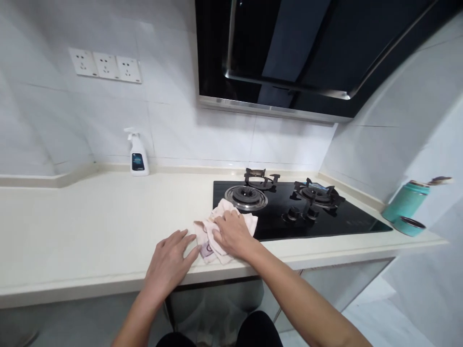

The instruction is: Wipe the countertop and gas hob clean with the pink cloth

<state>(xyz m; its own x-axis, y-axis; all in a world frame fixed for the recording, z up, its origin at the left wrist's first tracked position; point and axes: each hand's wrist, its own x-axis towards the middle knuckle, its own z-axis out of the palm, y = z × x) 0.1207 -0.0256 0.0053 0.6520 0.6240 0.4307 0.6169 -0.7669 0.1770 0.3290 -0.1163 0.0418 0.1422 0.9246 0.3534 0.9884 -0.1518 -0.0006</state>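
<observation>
Where fingers (226, 218) press, crumpled cloth (208, 235), perhaps cotton

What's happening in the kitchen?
Someone's right hand is pressing on a pale cloth that lies partly on the black stove and partly on the counter. The left hand is beside the cloth, holding nothing. Behind the left burner sits a black pot stand. A spray bottle stands near the wall.

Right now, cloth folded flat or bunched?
Bunched: the pale pink cloth lies in loose, uneven folds under the right hand, partly over the black gas hob, partly on the countertop.
</observation>
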